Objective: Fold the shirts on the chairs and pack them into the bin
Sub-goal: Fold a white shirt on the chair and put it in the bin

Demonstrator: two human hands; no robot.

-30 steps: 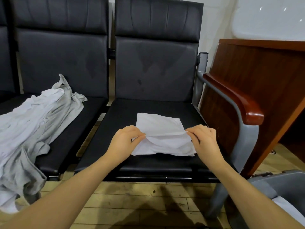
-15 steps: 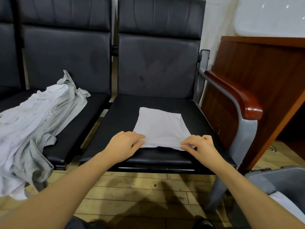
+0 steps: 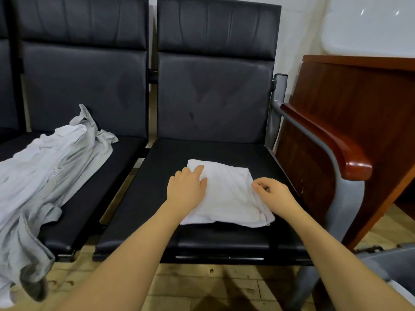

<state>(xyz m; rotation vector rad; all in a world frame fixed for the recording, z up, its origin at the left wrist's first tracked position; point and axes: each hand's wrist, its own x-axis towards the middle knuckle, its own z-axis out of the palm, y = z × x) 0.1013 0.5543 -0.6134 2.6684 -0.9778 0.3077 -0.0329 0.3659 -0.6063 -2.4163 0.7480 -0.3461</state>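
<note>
The fingers [image 3: 197,170] of the left hand [image 3: 186,189] are held straight and are pressed flat on the left part of the folded white shirt [image 3: 226,194]. The fingers [image 3: 258,181] of the right hand [image 3: 272,194] are curled and the right edge of this shirt is pinched by them. The shirt is laid on the black seat [image 3: 170,221] of the right chair. On the seat of the next chair [image 3: 89,70], to the left, a heap of unfolded grey shirts [image 3: 42,176] is seen, partly hung over the front edge. A wooden armrest [image 3: 332,144] and a brown wooden panel [image 3: 359,113] are placed to the right. Below, a pale wooden floor [image 3: 190,286] is seen. In the lower right corner the grey bin [image 3: 381,263] is found, with something white [image 3: 404,292] inside it.
</note>
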